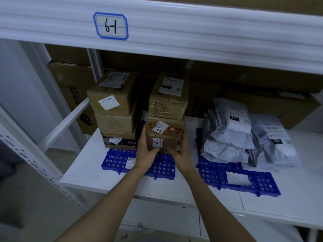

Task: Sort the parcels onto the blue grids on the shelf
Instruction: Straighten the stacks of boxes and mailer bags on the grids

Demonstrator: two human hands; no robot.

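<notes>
As our fingers (143, 135) curl round both sides of the small box (163, 144) labelled 4017, left hand (146, 150) and right hand (181, 155) clasp it at the foot of a stack on the left blue grid (117, 160). A taped carton (165, 125) and a top carton (168, 100) weigh on it, and a second carton stack (113, 109) stands just beside at left. Its labelled face points toward us, print turned sideways; its long axis we cannot tell. Grey mailer bags (232, 135) crowd the right blue grid (244, 182), well apart, on the white shelf (83, 172).
</notes>
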